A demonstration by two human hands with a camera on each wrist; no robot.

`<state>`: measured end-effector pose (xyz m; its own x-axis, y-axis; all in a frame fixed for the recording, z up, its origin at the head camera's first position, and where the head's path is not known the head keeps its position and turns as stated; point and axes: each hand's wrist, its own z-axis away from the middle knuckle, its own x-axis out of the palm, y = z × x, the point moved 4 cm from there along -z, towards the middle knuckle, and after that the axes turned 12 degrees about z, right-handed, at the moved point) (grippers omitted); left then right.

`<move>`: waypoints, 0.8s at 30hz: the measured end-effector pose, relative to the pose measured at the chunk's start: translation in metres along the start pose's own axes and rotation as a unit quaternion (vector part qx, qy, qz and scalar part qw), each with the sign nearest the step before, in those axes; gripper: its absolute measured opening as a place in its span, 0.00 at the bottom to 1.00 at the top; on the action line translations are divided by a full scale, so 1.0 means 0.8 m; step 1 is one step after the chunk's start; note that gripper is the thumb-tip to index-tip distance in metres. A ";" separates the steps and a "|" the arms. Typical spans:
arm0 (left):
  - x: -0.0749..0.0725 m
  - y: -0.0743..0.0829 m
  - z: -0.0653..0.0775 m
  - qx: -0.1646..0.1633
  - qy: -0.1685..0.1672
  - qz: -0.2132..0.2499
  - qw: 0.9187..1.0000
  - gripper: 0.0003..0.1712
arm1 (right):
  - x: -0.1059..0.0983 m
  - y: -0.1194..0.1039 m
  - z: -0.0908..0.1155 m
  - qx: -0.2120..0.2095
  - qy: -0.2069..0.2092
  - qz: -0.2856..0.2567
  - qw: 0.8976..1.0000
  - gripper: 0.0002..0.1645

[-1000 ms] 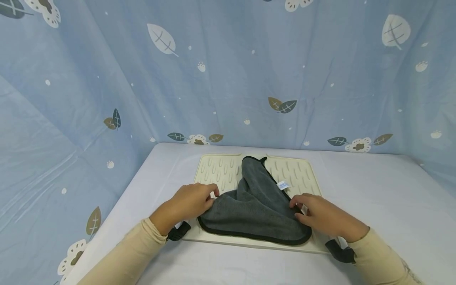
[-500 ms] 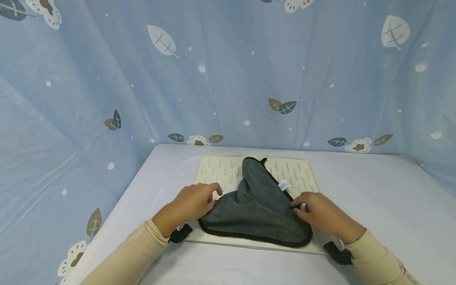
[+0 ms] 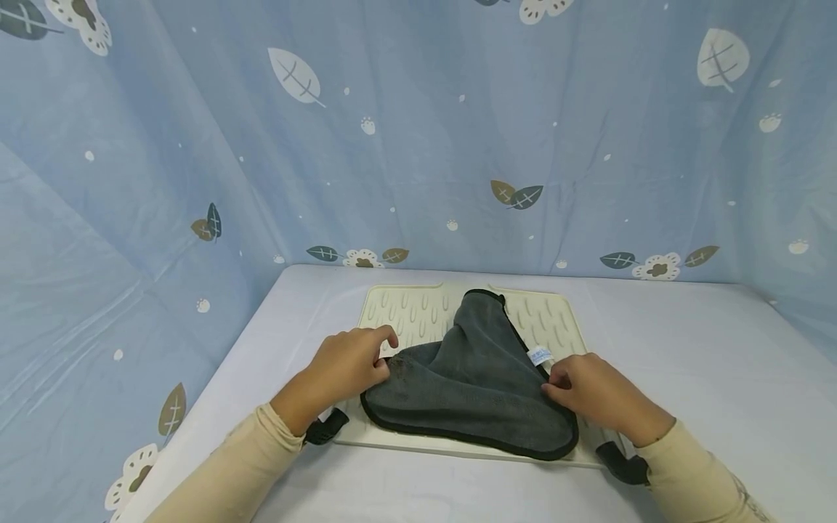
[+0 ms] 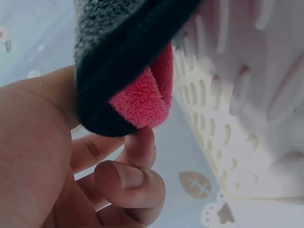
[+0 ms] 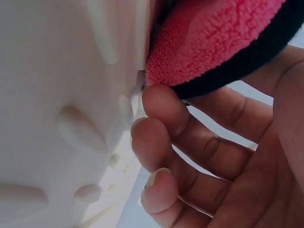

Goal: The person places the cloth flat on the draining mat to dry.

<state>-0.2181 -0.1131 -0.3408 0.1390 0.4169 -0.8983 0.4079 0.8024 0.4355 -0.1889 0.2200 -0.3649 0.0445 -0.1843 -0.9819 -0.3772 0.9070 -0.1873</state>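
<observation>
A grey cloth [image 3: 471, 392] with black edging and a white tag [image 3: 539, 355] lies partly folded over a cream ridged mat [image 3: 408, 312]. Its pink fleecy underside [image 4: 142, 97] shows in both wrist views. My left hand [image 3: 349, 367] pinches the cloth's left end, with the other fingers curled below it in the left wrist view. At the right edge, just below the tag, my right hand [image 3: 591, 392] pinches the black-edged border. In the right wrist view, the curled fingers [image 5: 164, 111] sit close beside the mat's ridges.
The mat lies on a white-covered table [image 3: 686, 349]. A blue leaf-print curtain [image 3: 418, 131] hangs behind and along the left side. Black straps [image 3: 624, 465] are worn at both wrists, over beige sleeves [image 3: 222, 465].
The cloth's far corner and tag have shifted right and slightly toward me. The right hand has closed its pinch at the edge; the left has drawn slightly back and up.
</observation>
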 end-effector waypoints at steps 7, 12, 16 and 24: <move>0.001 -0.003 0.001 -0.006 -0.004 -0.012 1.000 0.16 | 0.003 0.001 0.000 -0.014 -0.008 -0.003 1.000 0.14; 0.008 -0.004 -0.001 -0.010 -0.010 -0.013 1.000 0.11 | 0.004 0.000 -0.001 -0.027 0.001 0.001 1.000 0.10; 0.013 -0.003 -0.002 -0.010 -0.019 -0.010 1.000 0.09 | 0.005 -0.002 -0.001 -0.036 0.006 0.013 0.999 0.09; 0.023 -0.002 -0.004 -0.005 -0.044 0.017 0.999 0.13 | 0.007 -0.004 -0.002 -0.030 -0.006 0.001 1.000 0.09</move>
<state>-0.2189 -0.1053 -0.3574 0.2312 0.4055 -0.8843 0.3928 0.7927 0.4662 -0.1891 0.2155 -0.3697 0.0551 -0.1780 -0.9825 -0.4312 0.8833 -0.1842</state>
